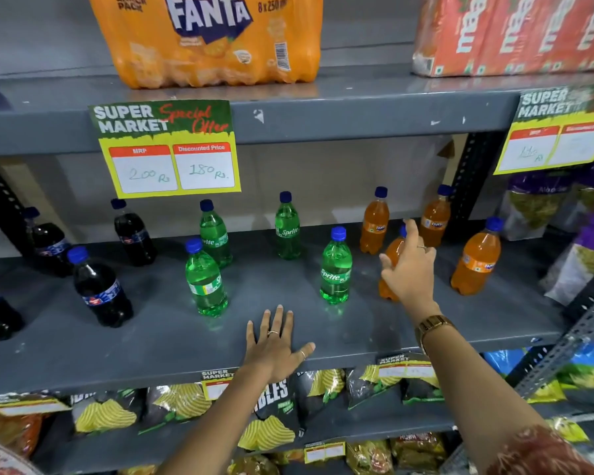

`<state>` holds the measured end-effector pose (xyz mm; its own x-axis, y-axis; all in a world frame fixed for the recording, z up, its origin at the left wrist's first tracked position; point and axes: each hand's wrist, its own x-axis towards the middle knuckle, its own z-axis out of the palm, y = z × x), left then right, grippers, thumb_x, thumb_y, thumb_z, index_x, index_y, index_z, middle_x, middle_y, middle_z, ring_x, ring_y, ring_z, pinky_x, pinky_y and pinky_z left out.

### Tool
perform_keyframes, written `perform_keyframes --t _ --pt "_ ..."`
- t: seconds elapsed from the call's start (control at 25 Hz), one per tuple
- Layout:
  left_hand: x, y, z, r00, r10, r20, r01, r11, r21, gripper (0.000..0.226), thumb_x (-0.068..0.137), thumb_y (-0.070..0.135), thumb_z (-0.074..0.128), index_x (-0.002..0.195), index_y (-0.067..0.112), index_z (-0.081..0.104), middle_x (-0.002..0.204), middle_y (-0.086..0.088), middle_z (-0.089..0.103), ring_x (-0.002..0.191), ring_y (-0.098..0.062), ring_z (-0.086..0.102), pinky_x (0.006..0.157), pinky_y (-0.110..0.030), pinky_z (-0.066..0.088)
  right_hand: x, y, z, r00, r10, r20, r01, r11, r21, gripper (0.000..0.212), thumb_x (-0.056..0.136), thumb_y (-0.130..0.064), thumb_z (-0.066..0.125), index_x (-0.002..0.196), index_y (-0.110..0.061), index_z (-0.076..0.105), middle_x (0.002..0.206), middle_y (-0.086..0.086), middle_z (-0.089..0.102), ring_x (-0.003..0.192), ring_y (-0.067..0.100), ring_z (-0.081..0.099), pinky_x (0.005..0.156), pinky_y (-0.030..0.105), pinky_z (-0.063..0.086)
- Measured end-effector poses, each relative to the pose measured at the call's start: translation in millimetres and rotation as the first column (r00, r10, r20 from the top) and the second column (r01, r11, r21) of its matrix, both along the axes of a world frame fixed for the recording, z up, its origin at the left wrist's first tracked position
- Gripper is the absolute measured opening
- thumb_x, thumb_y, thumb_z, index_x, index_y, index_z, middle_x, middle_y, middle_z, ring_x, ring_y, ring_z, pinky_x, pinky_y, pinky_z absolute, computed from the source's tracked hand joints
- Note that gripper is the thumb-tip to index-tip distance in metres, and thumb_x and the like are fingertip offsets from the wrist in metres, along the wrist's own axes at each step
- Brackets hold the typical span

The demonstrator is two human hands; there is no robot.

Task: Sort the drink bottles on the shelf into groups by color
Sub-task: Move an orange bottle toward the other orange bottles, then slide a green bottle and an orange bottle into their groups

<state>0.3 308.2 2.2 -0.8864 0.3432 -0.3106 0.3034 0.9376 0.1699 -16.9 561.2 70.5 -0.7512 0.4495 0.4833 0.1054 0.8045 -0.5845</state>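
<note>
Fanta bottles, four of them orange with blue caps, stand at the right of the grey metal shelf (pixel 151 341), and the right hand (pixel 410 269) is wrapped round the front-left one (pixel 391 258), thumb on its near side and fingers curled over the far side below the cap, so the grip looks closed on the bottle though the hand hides most of it. Beside it stand two more at the back (pixel 374 222) (pixel 435 219) and one further right (pixel 477 260). The left hand (pixel 276 344) lies flat on the shelf's front edge, fingers spread and holding nothing. Four green Sprite bottles (pixel 336 269) fill the middle and dark cola bottles (pixel 98 287) the left, so the colours already look grouped. The risk, as I judge it, lies in the crowding: the held bottle sits near the back Fanta bottles and the nearest Sprite, and a sideways swing or a tilted set-down could knock a neighbour over, since these are tall and narrow-based. The shelf surface is smooth painted metal, scuffed, with open space at the front. Above it hangs a yellow special-offer price sign (pixel 167 149) under a Fanta multipack (pixel 213 39); crisp packets (pixel 271 406) fill the shelf below, in what looks like a supermarket aisle.
</note>
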Motion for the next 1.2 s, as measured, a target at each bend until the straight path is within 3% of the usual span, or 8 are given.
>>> perform_keyframes --t 0.28,0.4,0.48,0.64,0.76,0.88,1.0,1.2 --pt "-2 1 -1 1.0 -0.006 0.025 0.006 1.0 0.002 0.081 0.091 0.065 0.022 0.148 0.021 -0.015 0.156 -0.002 -0.025 0.143 -0.024 -0.024 0.114 -0.052 -0.014 1 9 1 0.995 0.098 0.037 -0.096 0.995 -0.037 0.092 0.078 -0.024 0.07 0.143 -0.021 0.006 0.139 0.024 0.038 0.117 0.047 0.039 0.1 0.054 0.034" --pt "-4 0 -2 1.0 -0.009 0.029 0.009 1.0 0.001 0.081 0.091 0.066 0.021 0.147 0.021 -0.016 0.156 -0.002 -0.027 0.143 -0.024 -0.025 0.114 -0.052 -0.015 9 4 5 0.995 0.103 -0.016 -0.104 0.993 -0.062 0.102 0.073 -0.036 0.074 0.143 -0.024 0.001 0.148 0.024 0.021 0.133 0.044 0.021 0.107 0.057 0.025" --pt "-6 0 -3 0.999 -0.011 0.034 0.011 1.0 0.002 0.081 0.091 0.066 0.02 0.147 0.021 -0.017 0.155 -0.002 -0.027 0.143 -0.024 -0.025 0.113 -0.052 -0.015 16 -5 6 0.994 0.056 -0.095 -0.054 0.998 0.032 0.088 0.077 -0.034 0.07 0.142 -0.02 0.012 0.148 0.026 0.019 0.136 0.043 0.016 0.109 0.055 0.024" --pt "-5 -1 -7 0.999 -0.032 0.006 0.032 0.999 0.027 0.082 0.091 0.065 0.021 0.148 0.019 -0.014 0.156 -0.003 -0.025 0.143 -0.025 -0.023 0.113 -0.052 -0.016 28 -32 2 0.973 0.048 -0.224 0.002 0.977 0.215 0.047 0.078 -0.01 0.066 0.119 -0.001 0.045 0.125 0.028 0.048 0.113 0.045 0.046 0.094 0.05 0.043" --pt "-3 -13 -9 0.994 -0.089 -0.057 0.099 0.976 0.193 0.077 0.094 0.055 0.035 0.15 0.015 0.001 0.16 -0.004 -0.009 0.146 -0.023 -0.013 0.116 -0.047 -0.011 33 -52 -5 0.987 0.109 -0.116 -0.094 0.987 0.127 0.03 0.083 -0.01 0.061 0.109 0.001 0.051 0.109 0.025 0.055 0.1 0.041 0.053 0.083 0.042 0.045" --pt "1 -33 -7 0.988 -0.085 -0.131 0.124 0.934 0.335 0.067 0.096 0.044 0.044 0.149 0.014 0.017 0.16 -0.001 0.009 0.147 -0.018 0.002 0.118 -0.038 -0.002 31 -67 -11 0.99 0.134 -0.043 -0.131 0.99 0.053 0.035 0.085 -0.019 0.061 0.112 0.0 0.048 0.109 0.022 0.055 0.1 0.037 0.053 0.082 0.043 0.046" --pt "7 -52 -5 0.985 -0.038 -0.169 0.092 0.941 0.326 0.065 0.096 0.045 0.042 0.149 0.015 0.02 0.159 0.0 0.013 0.147 -0.016 0.005 0.119 -0.038 0.001 26 -77 -16 0.991 0.134 0.031 -0.131 0.989 -0.064 0.052 0.083 -0.031 0.064 0.12 -0.001 0.041 0.116 0.021 0.053 0.105 0.036 0.052 0.085 0.042 0.046" --pt "12 -72 -3 0.992 0.039 -0.117 -0.015 0.981 0.192 0.072 0.095 0.056 0.033 0.151 0.02 0.006 0.16 0.002 -0.003 0.147 -0.017 -0.006 0.118 -0.045 -0.005 14 -90 -30 0.976 0.167 0.138 -0.119 0.945 -0.305 0.066 0.073 -0.032 0.075 0.118 -0.005 0.036 0.121 0.021 0.049 0.114 0.038 0.047 0.089 0.044 0.044"
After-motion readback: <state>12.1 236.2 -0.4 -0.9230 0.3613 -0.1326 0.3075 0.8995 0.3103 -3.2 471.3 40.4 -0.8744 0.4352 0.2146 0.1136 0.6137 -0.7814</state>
